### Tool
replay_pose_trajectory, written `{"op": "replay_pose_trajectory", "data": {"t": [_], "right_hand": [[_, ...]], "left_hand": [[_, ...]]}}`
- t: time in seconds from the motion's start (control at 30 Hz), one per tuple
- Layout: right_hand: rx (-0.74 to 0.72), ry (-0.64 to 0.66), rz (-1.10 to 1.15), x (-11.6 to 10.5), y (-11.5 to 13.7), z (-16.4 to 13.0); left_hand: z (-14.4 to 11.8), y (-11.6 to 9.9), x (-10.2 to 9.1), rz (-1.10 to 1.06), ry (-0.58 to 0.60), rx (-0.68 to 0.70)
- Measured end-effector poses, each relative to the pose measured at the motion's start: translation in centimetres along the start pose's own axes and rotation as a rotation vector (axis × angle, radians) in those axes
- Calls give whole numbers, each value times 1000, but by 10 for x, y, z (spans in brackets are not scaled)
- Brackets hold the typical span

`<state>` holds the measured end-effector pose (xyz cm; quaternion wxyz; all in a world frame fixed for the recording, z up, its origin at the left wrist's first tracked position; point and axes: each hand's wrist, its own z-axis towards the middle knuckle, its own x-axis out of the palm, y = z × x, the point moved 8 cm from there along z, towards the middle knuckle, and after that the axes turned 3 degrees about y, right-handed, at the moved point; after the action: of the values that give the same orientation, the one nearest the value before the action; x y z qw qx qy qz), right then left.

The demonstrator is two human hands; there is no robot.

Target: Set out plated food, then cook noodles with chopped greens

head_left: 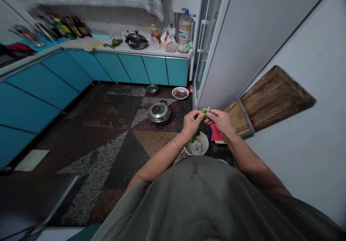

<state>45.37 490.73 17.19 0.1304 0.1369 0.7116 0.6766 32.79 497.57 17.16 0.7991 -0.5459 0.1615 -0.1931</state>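
Note:
Both my hands meet in front of me over the floor and pinch a green leafy stalk (201, 124) between them. My left hand (191, 123) grips its lower part, with leaves hanging below the fingers. My right hand (221, 120) holds the pale green top end. A thin bracelet sits on my left wrist. Directly beneath the hands a white bowl (204, 148) stands on the floor, with something pale inside it.
A lidded steel pot (159, 112), a small steel pot (152, 89) and a white bowl of dark food (180, 93) stand on the patterned floor. A wooden board (273, 98) leans on the right wall. Teal cabinets (135, 68) carry a wok, bottles and greens.

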Motion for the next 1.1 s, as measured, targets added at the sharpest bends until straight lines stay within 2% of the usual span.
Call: {"op": "replay_pose_trajectory", "data": {"t": [0.2, 0.43, 0.53, 0.67, 0.73, 0.87, 1.0, 1.1], "right_hand": [[-78, 13, -66, 0, 4, -2], [-204, 32, -291, -1, 10, 0], [-218, 74, -411, -3, 14, 3], [-289, -76, -552, -22, 29, 5], [-219, -86, -447, -27, 27, 8], [-23, 25, -116, -15, 13, 12], [29, -31, 12, -9, 8, 10], [38, -52, 34, -6, 6, 8]], "left_hand": [[2, -6, 1, 36, 75, 55], [5, -3, 1, 169, 82, 9], [7, -3, 0, 169, 147, -4], [11, -1, -4, 41, 253, -14], [15, 2, -5, 41, 241, -19], [18, 4, 5, 71, 192, 1], [15, 4, 17, 91, 141, 2], [11, 3, 19, 83, 124, 8]]}}
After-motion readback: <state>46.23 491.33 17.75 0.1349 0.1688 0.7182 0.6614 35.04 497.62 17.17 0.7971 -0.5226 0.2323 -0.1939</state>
